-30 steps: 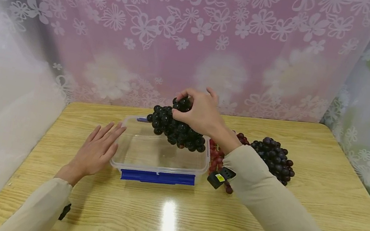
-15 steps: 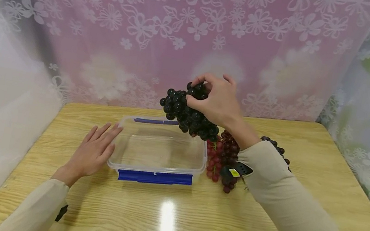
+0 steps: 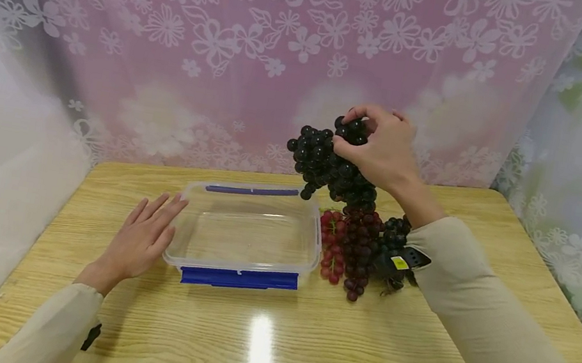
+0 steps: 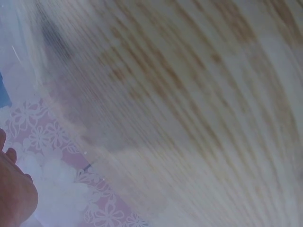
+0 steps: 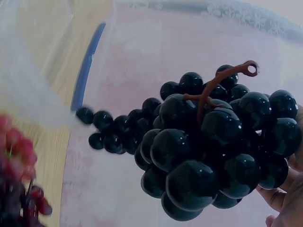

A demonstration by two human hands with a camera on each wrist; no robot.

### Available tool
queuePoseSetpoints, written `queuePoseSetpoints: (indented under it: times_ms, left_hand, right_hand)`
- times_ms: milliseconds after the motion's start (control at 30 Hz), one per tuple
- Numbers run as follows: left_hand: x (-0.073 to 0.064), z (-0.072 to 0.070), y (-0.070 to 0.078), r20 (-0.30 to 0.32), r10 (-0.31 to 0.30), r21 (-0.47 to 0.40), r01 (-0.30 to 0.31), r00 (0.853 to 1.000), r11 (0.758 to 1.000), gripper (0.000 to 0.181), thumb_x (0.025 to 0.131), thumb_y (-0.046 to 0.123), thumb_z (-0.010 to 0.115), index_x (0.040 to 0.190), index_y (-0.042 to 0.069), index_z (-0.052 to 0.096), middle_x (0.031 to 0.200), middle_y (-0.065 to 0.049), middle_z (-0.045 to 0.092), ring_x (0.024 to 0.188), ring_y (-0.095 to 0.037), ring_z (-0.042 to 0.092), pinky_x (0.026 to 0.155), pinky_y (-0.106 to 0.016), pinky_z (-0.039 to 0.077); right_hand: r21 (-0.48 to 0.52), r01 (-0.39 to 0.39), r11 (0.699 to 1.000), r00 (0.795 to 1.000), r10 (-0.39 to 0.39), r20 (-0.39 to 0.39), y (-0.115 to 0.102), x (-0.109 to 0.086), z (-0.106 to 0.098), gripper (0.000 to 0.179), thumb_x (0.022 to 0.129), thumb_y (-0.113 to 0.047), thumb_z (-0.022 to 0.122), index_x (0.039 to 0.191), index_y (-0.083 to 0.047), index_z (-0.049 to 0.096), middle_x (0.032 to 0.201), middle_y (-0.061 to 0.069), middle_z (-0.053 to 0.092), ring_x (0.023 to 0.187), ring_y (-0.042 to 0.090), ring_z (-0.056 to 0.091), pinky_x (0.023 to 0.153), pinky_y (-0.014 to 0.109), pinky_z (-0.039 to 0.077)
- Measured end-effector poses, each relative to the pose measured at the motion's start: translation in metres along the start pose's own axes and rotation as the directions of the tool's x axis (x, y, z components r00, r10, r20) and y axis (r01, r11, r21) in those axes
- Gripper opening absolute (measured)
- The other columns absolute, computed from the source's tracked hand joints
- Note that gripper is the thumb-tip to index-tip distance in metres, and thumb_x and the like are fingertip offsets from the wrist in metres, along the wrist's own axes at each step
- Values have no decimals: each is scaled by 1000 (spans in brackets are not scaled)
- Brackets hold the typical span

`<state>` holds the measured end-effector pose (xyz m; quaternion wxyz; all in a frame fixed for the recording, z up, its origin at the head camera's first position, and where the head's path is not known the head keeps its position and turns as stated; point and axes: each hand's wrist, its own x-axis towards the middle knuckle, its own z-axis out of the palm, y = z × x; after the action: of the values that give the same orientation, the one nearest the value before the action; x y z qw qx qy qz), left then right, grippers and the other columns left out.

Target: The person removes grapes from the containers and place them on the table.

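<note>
My right hand [image 3: 387, 150] pinches a bunch of black grapes [image 3: 324, 158] by its upper part, holding it in the air past the back right corner of a clear plastic box [image 3: 246, 235]. In the right wrist view the black grapes [image 5: 189, 146] fill the middle, with a brown stem sticking up from them. My left hand [image 3: 137, 242] lies with straight fingers at the left rim of the box, its fingertips touching or very near it. The box has no lid on and carries blue clips on its front and back sides.
Right of the box lie a bunch of red grapes [image 3: 333, 247], a bunch of dark red grapes [image 3: 359, 252] and a dark bunch [image 3: 394, 235] partly hidden by the right wrist. A pink flowered curtain [image 3: 265, 60] hangs behind the wooden table [image 3: 204, 341].
My right hand has carried the black grapes up and to the right, from over the box to beyond its back right corner. The left hand stays beside the box.
</note>
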<state>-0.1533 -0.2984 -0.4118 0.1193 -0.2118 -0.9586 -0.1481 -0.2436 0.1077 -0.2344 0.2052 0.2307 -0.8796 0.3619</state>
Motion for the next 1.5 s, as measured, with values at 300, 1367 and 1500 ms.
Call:
queuePoseSetpoints:
  times_ms: [300, 1367, 1500]
  left_hand:
    - [2, -1, -2, -13, 10, -1, -10, 1000, 1000, 50, 105, 30, 31, 153, 16, 26, 155, -9, 25, 141, -33, 18, 113, -51, 5]
    - [1, 5, -5, -42, 18, -8, -18, 999, 1000, 51, 102, 21, 40, 152, 17, 28, 154, -10, 29, 141, -33, 18, 114, -50, 4]
    - [1, 6, -6, -49, 20, -7, -20, 999, 1000, 51, 102, 20, 41, 152, 17, 29, 153, -10, 30, 142, -32, 18, 114, -50, 4]
  right_hand:
    - [-14, -78, 997, 991, 76, -110, 35, -8, -29, 31, 83, -25, 71, 107, -6, 64, 112, 10, 67, 80, 22, 59, 61, 25, 36]
    - [-339, -171, 925, 985, 153, -81, 162, -73, -108, 36, 86, -26, 68, 109, 1, 59, 105, 27, 61, 92, 42, 49, 101, 59, 11]
    - [-333, -172, 927, 985, 155, -78, 170, -84, -108, 36, 86, -25, 68, 109, 2, 59, 105, 27, 61, 93, 44, 50, 102, 59, 9]
